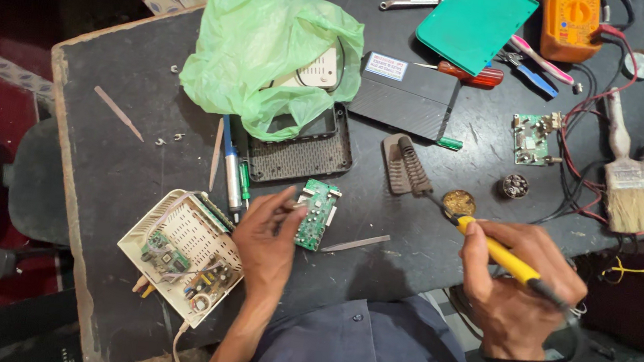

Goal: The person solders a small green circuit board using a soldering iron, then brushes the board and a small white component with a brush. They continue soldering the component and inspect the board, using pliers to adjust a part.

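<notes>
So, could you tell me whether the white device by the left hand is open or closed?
Open: the white casing lies with its cover off, its circuit boards and components exposed, beside the left hand.
</notes>
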